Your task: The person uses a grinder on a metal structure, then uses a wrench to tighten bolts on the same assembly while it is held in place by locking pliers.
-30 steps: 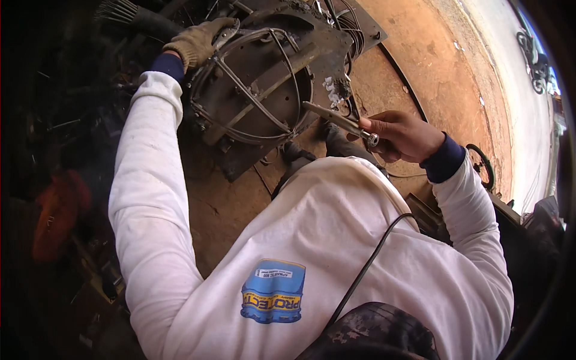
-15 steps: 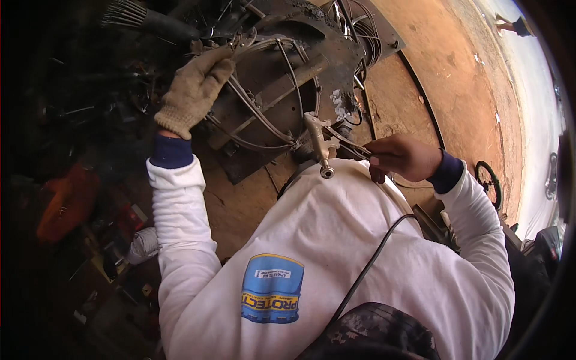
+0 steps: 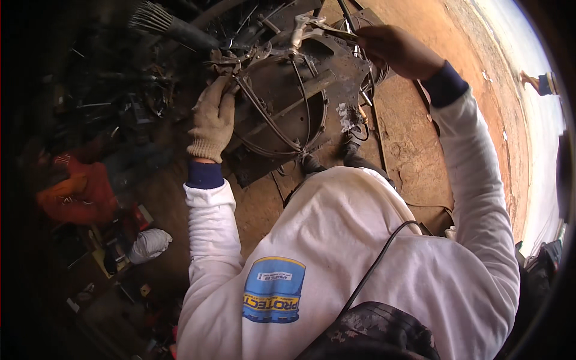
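My right hand [image 3: 399, 51], bare, is closed round the handles of metal locking pliers [image 3: 298, 35] at the top of the view. The pliers' jaw end hangs above a rounded frame of bent metal rods [image 3: 279, 129]. My left hand [image 3: 214, 117], in a tan knitted glove, grips the left side of this frame, its fingertips partly hidden among the rods. Just beyond those fingertips sits another clamp-like metal piece [image 3: 231, 59]. The rod frame rests on a dark, worn metal table [image 3: 288, 114], with a flat bar [image 3: 300, 99] lying across.
A bundle of thin rods [image 3: 157, 21] sticks out at the upper left, among dark metal clutter. Red-orange cloth [image 3: 78, 189] and a whitish bundle [image 3: 150, 245] lie at the left. A cable runs over the brown ground [image 3: 402, 114]. A person [image 3: 540, 83] is partly visible far right.
My right hand has carried the pliers from near my lap up and away to the far side of the rod frame. My left hand has stayed at the frame's left side.
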Tool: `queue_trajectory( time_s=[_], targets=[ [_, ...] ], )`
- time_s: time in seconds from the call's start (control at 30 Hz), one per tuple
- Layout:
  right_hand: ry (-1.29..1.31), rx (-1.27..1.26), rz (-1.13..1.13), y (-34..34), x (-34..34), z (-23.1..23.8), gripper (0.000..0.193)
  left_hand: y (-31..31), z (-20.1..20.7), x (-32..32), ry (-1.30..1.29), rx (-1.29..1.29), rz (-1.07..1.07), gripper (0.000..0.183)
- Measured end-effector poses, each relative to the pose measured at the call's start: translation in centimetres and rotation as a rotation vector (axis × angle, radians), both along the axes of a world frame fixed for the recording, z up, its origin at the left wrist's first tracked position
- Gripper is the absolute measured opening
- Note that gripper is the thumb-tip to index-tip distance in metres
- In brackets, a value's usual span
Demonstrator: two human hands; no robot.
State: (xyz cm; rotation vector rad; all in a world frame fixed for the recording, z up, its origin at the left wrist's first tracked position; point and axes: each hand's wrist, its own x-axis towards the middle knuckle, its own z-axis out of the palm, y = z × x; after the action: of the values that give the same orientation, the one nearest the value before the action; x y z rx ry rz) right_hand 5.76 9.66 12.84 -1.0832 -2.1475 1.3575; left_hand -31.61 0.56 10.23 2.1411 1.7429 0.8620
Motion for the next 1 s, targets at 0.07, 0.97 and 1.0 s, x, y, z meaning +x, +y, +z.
queue_trajectory(
  time_s=[0.07, 0.97, 1.0],
  targets=[
    [-0.061, -0.007, 0.056, 6.9, -1.8, -3.8, 0.03, -0.5, -0.4, -0.6, 0.092, 0.022, 0.083, 0.025],
    [-0.176, 0.366, -0.191, -6.8, -9.9, -4.4, 0.027, -1.3, -0.9, 0.6, 0.108, 0.05, 0.301, 0.026],
    [-0.22, 0.293, -0.128, -7.2, -10.0, -4.3, 0.029, -1.5, -0.8, 0.5, 0.09, 0.045, 0.304, 0.028]
  ],
)
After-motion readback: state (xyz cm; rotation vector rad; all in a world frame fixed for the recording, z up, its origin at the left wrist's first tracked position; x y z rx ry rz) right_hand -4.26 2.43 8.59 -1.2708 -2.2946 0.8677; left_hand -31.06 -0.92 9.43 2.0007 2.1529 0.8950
